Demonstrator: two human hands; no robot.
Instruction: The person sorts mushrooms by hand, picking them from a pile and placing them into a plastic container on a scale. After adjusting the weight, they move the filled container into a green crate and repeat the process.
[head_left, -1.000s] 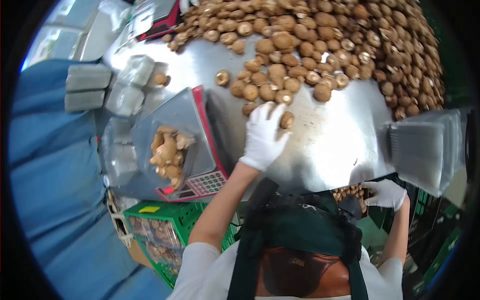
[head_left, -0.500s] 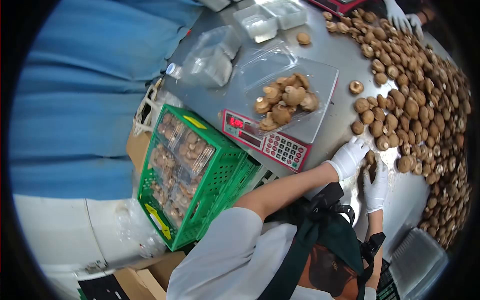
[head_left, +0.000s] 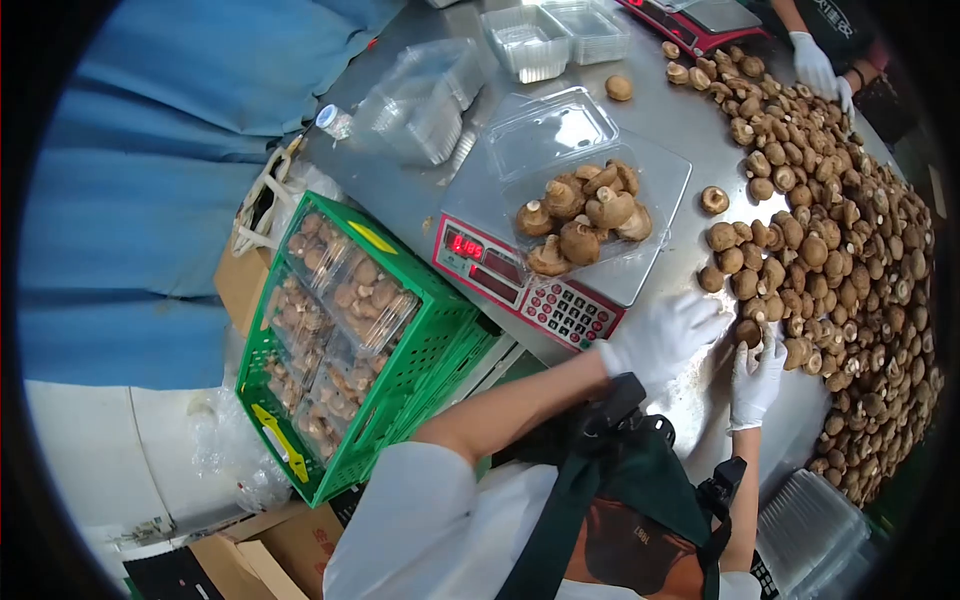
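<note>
On steel tabletop, beside a red-edged scale and a mushroom pile.
Touching a mushroom at the pile's near edge with right hand, unable to tell whether gripped; with left hand blurred near the scale, grip likewise unclear.

Two white-gloved hands belong to the wearer, one left hand and one right hand; two white-gloved co-worker's hands show far right. There are two red-and-grey electronic scales, one near scale and one far scale. One open clear plastic tray holds roughly nine brown round-capped mushrooms; two lie singly, one far, one right of the near scale, and the right-hand heap is uncountable. One green perforated plastic crate, left, holds at least four clear mushroom packs.
</note>
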